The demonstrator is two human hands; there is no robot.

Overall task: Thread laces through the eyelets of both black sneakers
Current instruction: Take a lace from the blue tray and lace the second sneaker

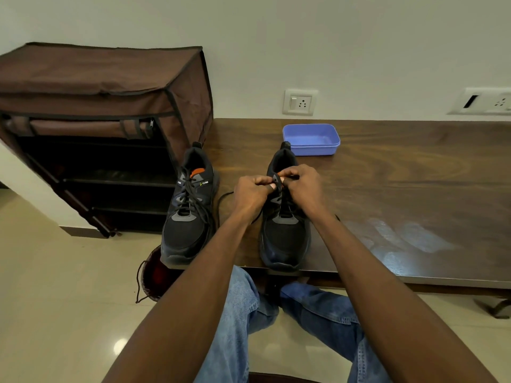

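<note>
Dark wood-grain table (401, 172) against a plain pale wall, cream tiled floor below. Right sneaker (284, 233) sits toe-out at the table's near edge; left hand (250, 196) and right hand (302, 186) both pinch its black lace (277, 181) over the top eyelets, fingers curled. Left sneaker (190, 211) beside it, laced, ends loose. Blue plastic tub (311, 139) behind, near wall socket (300, 102). Brown fabric shoe rack (105, 128) stands left of the table.
</note>
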